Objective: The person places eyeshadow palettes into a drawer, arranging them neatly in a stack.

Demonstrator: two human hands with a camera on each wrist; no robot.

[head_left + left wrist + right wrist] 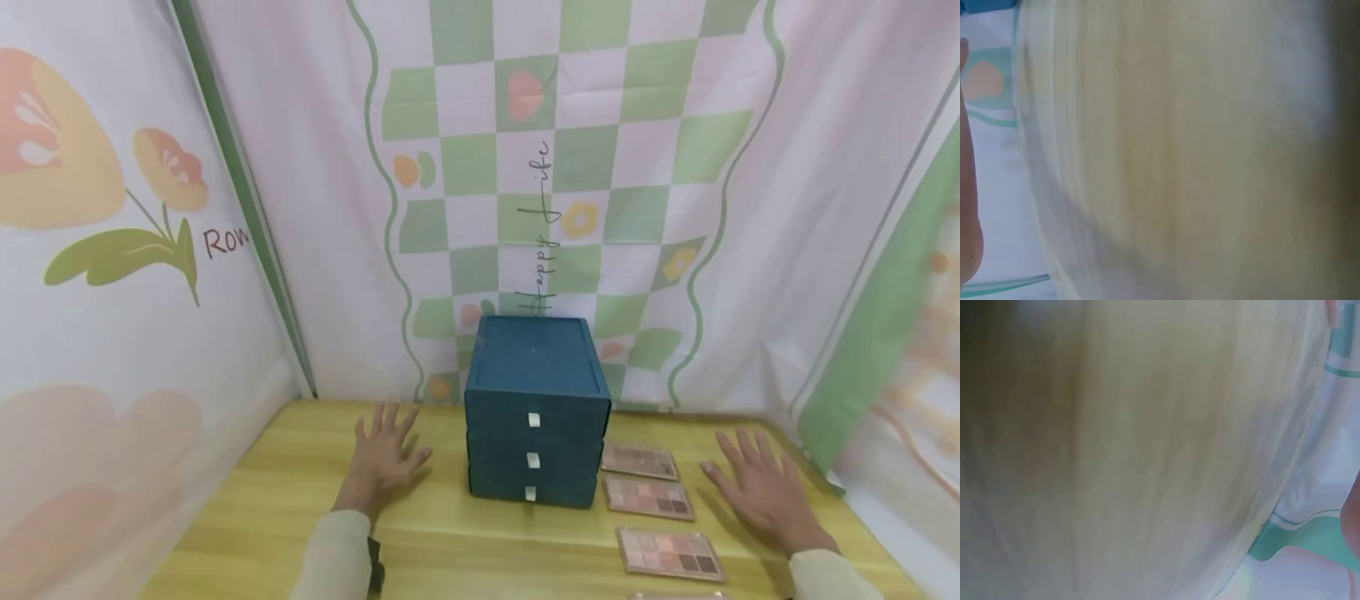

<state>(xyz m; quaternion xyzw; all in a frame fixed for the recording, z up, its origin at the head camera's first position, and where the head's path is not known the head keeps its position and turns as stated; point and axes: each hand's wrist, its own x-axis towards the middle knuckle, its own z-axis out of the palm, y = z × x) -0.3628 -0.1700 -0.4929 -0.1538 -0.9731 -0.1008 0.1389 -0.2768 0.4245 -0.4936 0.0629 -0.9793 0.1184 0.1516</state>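
Note:
In the head view my left hand [386, 454] is spread over the table left of a blue three-drawer box [536, 408], fingers straight and holding nothing. The box's drawers face me, all closed, each with a small white pull [533, 460]. My right hand [768, 492] is spread the same way at the right, beside a column of eyeshadow palettes. These are a far palette [639, 461], a second palette [649, 497] and a nearer palette [671, 553]; one more is cut off by the bottom edge. Both wrist views show mostly bare wood and a sliver of each hand.
The wooden table [420, 542] ends at a hanging cloth [517, 167] with green checks behind the box. Printed curtains stand close at the left [112, 333] and right. Wood surface lies between the left hand and the box.

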